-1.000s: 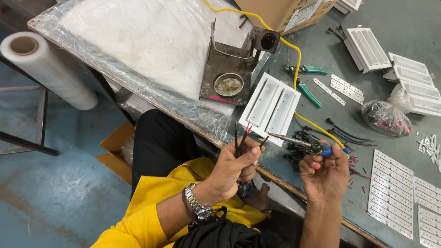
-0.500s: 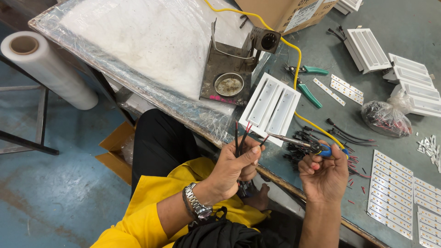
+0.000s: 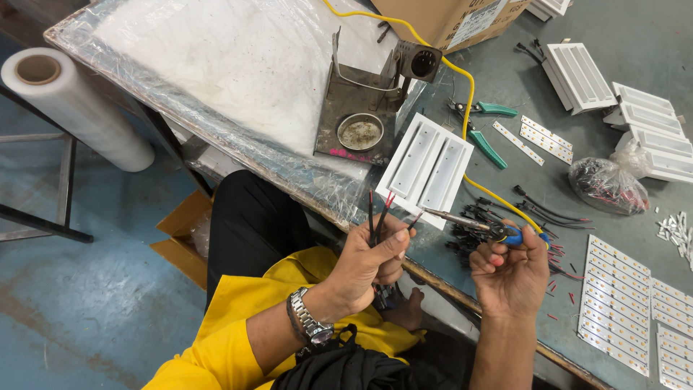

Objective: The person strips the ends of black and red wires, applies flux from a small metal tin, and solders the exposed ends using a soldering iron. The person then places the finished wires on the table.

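My left hand point(image 3: 372, 260) pinches a small bunch of red and black wires point(image 3: 380, 213) upright, bare ends up, in front of the bench edge. My right hand point(image 3: 512, 271) grips a soldering iron point(image 3: 476, 225) by its blue handle, and the metal tip points left toward the wire ends, close to them. A yellow cable point(image 3: 462, 94) runs from the iron across the bench. A white slotted lamp housing point(image 3: 426, 167) lies just beyond the wires. A pile of short black wires point(image 3: 473, 235) rests under the iron.
A metal iron stand with a round tin point(image 3: 359, 133) sits beyond the housing. Green-handled cutters point(image 3: 482, 130), LED strips point(image 3: 543, 137), LED boards point(image 3: 617, 303), a bag of wires point(image 3: 608, 186) and more white housings point(image 3: 577, 72) lie to the right. A film roll point(image 3: 76, 105) is at left.
The iron tip has edged a little closer to the wire ends. Both hands stay almost in place.
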Motion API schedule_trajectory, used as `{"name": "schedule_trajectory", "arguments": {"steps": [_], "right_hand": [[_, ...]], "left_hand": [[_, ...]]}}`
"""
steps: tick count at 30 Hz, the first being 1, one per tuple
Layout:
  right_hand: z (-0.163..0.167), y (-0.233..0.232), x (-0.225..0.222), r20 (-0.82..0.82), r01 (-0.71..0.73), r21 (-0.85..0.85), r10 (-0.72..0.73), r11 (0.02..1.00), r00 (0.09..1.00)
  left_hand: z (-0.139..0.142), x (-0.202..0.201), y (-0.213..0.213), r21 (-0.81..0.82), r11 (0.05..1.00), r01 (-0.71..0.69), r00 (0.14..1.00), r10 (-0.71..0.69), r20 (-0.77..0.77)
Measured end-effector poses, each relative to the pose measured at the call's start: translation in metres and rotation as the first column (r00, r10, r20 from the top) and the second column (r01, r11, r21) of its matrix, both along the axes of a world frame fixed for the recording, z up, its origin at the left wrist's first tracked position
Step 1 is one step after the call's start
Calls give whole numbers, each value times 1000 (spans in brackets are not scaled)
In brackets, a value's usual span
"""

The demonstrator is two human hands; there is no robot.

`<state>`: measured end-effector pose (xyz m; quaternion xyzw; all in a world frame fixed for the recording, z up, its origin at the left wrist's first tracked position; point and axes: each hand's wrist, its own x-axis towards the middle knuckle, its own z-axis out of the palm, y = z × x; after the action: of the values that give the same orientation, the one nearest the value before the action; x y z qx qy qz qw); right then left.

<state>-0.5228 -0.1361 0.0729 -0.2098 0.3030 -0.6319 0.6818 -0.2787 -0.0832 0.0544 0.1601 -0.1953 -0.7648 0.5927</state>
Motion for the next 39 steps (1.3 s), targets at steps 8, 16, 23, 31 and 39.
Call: {"name": "schedule_trajectory", "arguments": {"steps": [8,16,23,31,39], "right_hand": [[-1,1,-1,16,-10,-3,10,1000,1000],[-1,2,0,20,-16,-1,16,1000,1000],[-2,0,-2,21,-11,-4,11,1000,1000],[-2,0,-4,47,-3,11,3,1000,999],[-3,2,-1,8,11,-8,-10,1000,1000]], "left_hand": [[0,-1,-1,-6,1000,0,1000,0,-7],[1,0,-1,7,1000,10,1000,-10,-8],[1,0,-1,1,1000,5,1000,-5,6],[1,3,1,15,1000,-18,1000,18,8],[0,3,1,-48,991,-127,991,129,34]]}}
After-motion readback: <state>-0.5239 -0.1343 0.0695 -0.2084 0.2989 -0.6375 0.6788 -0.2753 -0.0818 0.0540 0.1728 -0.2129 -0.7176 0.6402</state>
